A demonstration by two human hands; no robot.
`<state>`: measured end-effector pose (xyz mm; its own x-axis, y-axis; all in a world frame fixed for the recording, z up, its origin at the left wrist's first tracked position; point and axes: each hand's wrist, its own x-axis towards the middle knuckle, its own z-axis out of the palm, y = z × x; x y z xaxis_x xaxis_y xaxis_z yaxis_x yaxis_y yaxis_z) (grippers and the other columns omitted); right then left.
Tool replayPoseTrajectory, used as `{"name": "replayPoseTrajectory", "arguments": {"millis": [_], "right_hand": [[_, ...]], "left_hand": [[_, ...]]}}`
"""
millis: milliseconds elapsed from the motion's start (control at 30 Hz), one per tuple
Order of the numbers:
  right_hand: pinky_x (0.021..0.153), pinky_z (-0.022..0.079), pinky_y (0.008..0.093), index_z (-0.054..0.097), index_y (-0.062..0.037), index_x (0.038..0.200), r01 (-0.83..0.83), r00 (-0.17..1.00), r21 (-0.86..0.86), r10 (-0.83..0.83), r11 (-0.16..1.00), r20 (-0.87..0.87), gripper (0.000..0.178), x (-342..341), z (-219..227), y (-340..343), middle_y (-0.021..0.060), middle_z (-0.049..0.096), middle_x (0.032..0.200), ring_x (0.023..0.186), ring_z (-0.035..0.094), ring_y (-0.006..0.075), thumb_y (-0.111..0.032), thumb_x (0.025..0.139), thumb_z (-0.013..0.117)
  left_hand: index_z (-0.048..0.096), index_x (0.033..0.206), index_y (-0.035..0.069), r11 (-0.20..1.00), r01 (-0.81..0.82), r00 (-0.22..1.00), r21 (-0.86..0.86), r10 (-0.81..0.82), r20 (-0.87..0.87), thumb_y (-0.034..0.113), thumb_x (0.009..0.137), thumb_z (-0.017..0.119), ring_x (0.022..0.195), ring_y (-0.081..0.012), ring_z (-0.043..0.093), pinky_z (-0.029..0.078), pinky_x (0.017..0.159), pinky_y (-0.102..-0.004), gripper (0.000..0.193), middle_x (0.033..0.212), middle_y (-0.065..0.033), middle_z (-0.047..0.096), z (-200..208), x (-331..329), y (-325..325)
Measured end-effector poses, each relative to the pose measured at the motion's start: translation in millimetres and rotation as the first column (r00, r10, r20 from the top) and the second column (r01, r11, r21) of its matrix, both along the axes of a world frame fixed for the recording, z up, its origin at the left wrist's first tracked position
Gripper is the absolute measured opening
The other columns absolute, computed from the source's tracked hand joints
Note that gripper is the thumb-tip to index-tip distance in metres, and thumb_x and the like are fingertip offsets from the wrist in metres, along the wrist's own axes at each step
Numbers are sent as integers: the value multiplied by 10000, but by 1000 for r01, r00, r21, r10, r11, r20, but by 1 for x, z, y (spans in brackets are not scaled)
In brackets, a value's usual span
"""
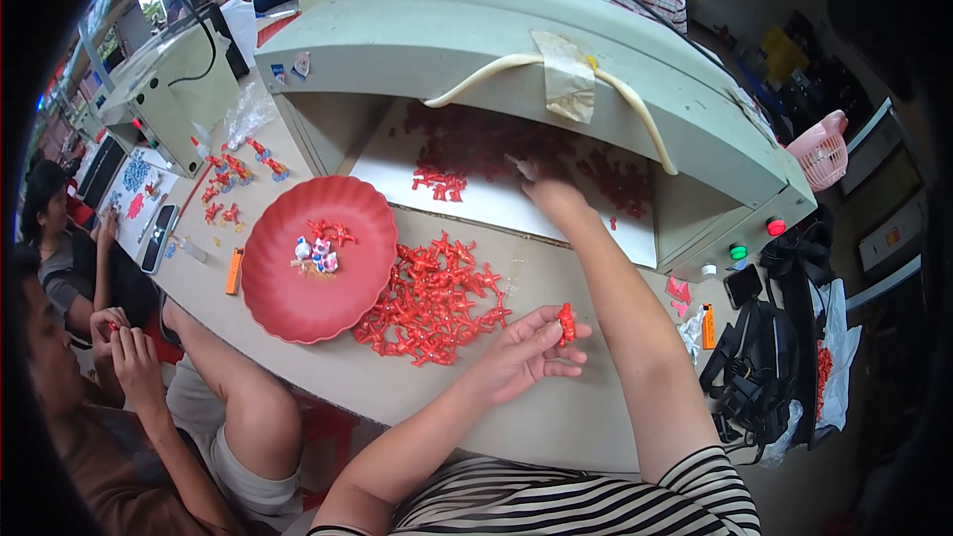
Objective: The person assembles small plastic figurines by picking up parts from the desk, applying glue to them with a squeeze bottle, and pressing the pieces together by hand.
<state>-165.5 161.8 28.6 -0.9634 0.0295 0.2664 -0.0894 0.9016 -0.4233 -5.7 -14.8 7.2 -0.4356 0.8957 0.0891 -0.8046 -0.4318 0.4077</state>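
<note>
My left hand (518,355) is above the near part of the table and pinches a small red plastic figure (566,324) between thumb and forefinger. The other fingers are loosely curled. My right hand (552,189) reaches into the opening of a pale grey-green booth (397,60). Something white shows at its fingertips, and shade hides how the fingers are set. Around that hand, red pieces (440,183) are spread on the booth's white floor (382,164). A heap of glossy red figures (437,303) lies on the table, left of my left hand.
Left of the heap stands a red scalloped bowl (288,308) with a few red and white-blue pieces. Other figures (233,171) stand farther left. Co-workers sit at left; another person is behind the booth. A black bag (749,362) and phone (743,288) lie at right.
</note>
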Motion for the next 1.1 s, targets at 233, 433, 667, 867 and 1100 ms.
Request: {"name": "replayPoseTrajectory", "arguments": {"millis": [233,433,667,867,1100], "right_hand": [[694,461,272,531,4,1081,190,964,-760,28,621,263,340,66,5,10,105,579,913,797,561,156,-132,772,572],[640,453,216,543,-20,1025,243,956,-969,180,-43,232,225,154,12,-2,17,542,825,714,512,75,-131,830,551],[625,447,239,510,-67,854,227,965,-959,172,-169,198,103,219,10,-5,37,535,789,665,514,102,-116,810,589],[681,453,249,540,-29,855,89,996,-994,-32,66,87,93,242,2,-14,65,564,873,744,548,128,-50,790,603],[718,470,266,572,-15,848,-107,967,-671,-80,733,-243,139,243,2,-21,98,596,910,833,587,178,31,723,611]], "left_hand": [[433,1158,94,996,-65,998,-59,66,20,188,906,443,955,-207,569,493,799,-340,269,1144,-107,518,1,2,1],[483,1127,115,965,-182,983,-189,185,0,182,886,483,930,-186,563,493,778,-340,251,1102,-88,544,1,4,2],[509,1075,101,914,-277,961,-296,262,-90,166,863,525,891,-147,557,495,757,-309,222,1055,-59,555,1,5,3],[526,1071,65,862,-297,953,-411,242,-181,127,863,517,866,-162,583,506,750,-315,217,1006,-81,580,0,9,7],[528,1071,25,832,-307,951,-463,246,-189,83,847,538,860,-165,585,513,754,-310,232,999,-85,589,-2,11,9]]}}
